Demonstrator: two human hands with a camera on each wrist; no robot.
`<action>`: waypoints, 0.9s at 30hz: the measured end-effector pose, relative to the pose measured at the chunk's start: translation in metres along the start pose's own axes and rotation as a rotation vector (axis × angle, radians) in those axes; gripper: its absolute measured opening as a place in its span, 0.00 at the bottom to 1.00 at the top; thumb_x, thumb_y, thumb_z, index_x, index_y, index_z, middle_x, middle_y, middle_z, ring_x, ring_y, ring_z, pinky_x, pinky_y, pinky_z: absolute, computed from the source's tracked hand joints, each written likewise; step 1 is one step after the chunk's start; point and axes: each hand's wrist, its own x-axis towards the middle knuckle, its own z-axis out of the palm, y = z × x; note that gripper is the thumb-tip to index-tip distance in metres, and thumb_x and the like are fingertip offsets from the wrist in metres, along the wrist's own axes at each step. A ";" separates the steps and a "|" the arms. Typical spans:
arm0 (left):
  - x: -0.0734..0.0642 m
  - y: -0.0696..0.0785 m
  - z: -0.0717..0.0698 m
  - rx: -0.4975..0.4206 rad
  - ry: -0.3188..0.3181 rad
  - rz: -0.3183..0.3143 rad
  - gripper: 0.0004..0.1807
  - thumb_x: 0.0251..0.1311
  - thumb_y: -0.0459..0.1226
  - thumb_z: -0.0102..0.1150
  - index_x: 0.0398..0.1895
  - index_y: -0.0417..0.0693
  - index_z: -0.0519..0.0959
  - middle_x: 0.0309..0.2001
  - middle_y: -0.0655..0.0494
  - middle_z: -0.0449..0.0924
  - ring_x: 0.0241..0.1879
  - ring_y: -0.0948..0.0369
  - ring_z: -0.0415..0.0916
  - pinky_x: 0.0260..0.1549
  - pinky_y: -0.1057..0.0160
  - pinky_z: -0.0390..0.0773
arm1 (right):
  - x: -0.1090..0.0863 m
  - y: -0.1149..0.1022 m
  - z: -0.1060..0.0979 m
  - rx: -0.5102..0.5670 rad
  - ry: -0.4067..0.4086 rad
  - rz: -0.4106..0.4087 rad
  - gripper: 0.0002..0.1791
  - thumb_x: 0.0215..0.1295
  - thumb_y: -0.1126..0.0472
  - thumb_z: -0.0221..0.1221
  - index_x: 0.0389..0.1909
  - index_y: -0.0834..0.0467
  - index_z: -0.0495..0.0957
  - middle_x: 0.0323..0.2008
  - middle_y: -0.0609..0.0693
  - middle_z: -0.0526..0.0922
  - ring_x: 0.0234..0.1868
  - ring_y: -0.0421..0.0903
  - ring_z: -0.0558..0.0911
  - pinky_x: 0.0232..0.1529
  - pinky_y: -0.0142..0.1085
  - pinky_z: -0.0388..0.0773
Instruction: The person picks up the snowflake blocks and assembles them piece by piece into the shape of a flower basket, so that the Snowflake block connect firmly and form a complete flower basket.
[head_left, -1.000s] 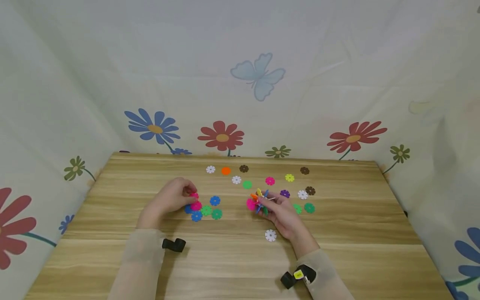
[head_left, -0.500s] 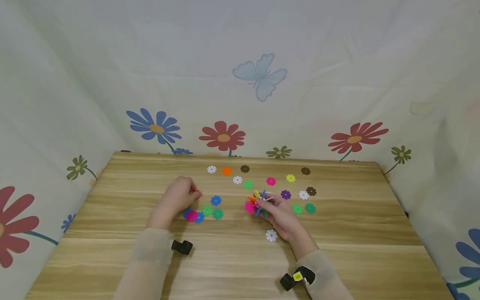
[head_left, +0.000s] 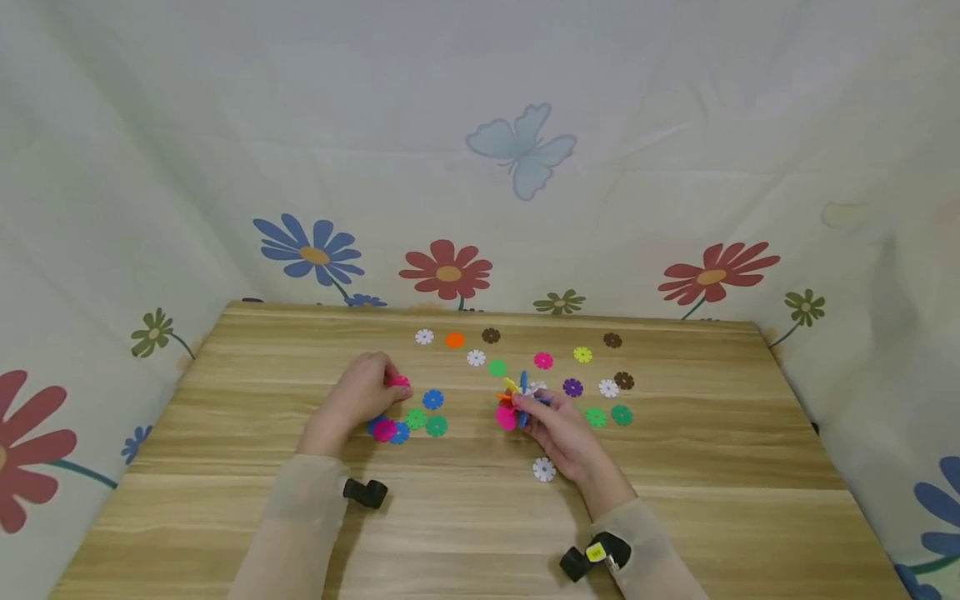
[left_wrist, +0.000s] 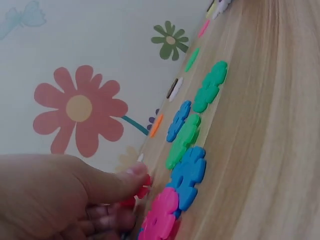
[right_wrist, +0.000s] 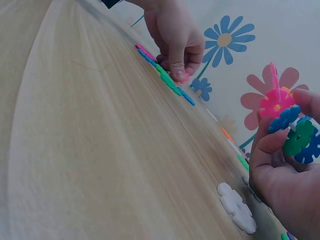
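My left hand (head_left: 356,396) pinches a pink snowflake disc (head_left: 401,381) between thumb and fingers, low over the table at the left. Just below that hand, another pink disc (head_left: 384,431) overlaps blue discs (head_left: 402,432). Beside them lie a light green disc (head_left: 416,418), a darker green disc (head_left: 437,426) and a blue disc (head_left: 432,399). My right hand (head_left: 567,432) grips a cluster of interlocked snowflake discs (right_wrist: 300,137), with pink, blue, green, orange and yellow pieces showing. Its fingers hide part of the cluster.
Loose discs lie scattered across the wooden table (head_left: 465,533), including an orange disc (head_left: 454,340), a purple disc (head_left: 573,387) and a yellow disc (head_left: 582,354). A white disc (head_left: 543,469) sits near my right wrist. A flower-printed cloth (head_left: 375,125) hangs behind the table.
My left hand has shifted slightly right with a pink disc in its fingers. The other pink disc has settled lower, over the blue ones. The cluster in my right hand has turned a little.
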 end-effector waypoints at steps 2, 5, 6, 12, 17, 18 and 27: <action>-0.004 0.013 -0.004 -0.057 0.003 -0.007 0.15 0.69 0.41 0.76 0.42 0.41 0.80 0.35 0.49 0.80 0.35 0.52 0.75 0.37 0.57 0.78 | 0.000 0.001 0.000 -0.012 0.006 0.004 0.05 0.79 0.62 0.65 0.46 0.61 0.83 0.48 0.51 0.85 0.43 0.41 0.82 0.48 0.31 0.83; -0.010 0.034 -0.008 -0.189 0.014 -0.022 0.11 0.72 0.36 0.73 0.45 0.41 0.79 0.37 0.50 0.83 0.34 0.55 0.78 0.37 0.61 0.81 | 0.000 0.002 0.000 -0.031 0.010 -0.003 0.05 0.79 0.62 0.64 0.47 0.61 0.84 0.48 0.51 0.86 0.42 0.41 0.81 0.45 0.31 0.81; -0.011 0.039 -0.007 -0.250 0.013 -0.016 0.10 0.73 0.35 0.72 0.46 0.41 0.79 0.37 0.49 0.83 0.34 0.56 0.80 0.36 0.62 0.83 | 0.001 0.003 0.000 -0.037 0.008 -0.008 0.05 0.80 0.62 0.64 0.47 0.61 0.84 0.48 0.51 0.87 0.41 0.40 0.81 0.45 0.31 0.80; -0.014 0.087 0.001 -0.687 -0.062 0.033 0.10 0.76 0.31 0.67 0.53 0.34 0.82 0.40 0.43 0.88 0.33 0.52 0.88 0.41 0.50 0.92 | 0.001 0.004 0.000 -0.039 -0.009 -0.031 0.03 0.79 0.63 0.65 0.44 0.59 0.84 0.45 0.49 0.88 0.41 0.40 0.79 0.45 0.32 0.79; -0.022 0.127 0.013 -0.797 -0.082 0.039 0.07 0.72 0.29 0.70 0.48 0.35 0.85 0.37 0.44 0.91 0.32 0.48 0.90 0.40 0.40 0.91 | 0.001 0.005 0.002 -0.023 0.000 -0.046 0.04 0.78 0.61 0.66 0.46 0.59 0.84 0.45 0.49 0.87 0.40 0.40 0.79 0.45 0.32 0.79; -0.023 0.132 0.015 -0.796 -0.080 0.036 0.07 0.72 0.29 0.70 0.48 0.35 0.85 0.36 0.44 0.91 0.32 0.47 0.90 0.39 0.40 0.91 | 0.002 0.005 0.002 -0.016 0.005 -0.050 0.04 0.78 0.61 0.66 0.46 0.59 0.84 0.45 0.49 0.87 0.41 0.40 0.79 0.46 0.32 0.80; -0.028 0.147 0.026 -0.776 -0.053 0.015 0.05 0.70 0.26 0.71 0.41 0.35 0.83 0.34 0.44 0.90 0.30 0.48 0.91 0.37 0.39 0.90 | 0.003 0.005 0.009 -0.005 0.062 -0.077 0.03 0.76 0.63 0.68 0.43 0.59 0.86 0.43 0.50 0.87 0.41 0.43 0.83 0.46 0.33 0.83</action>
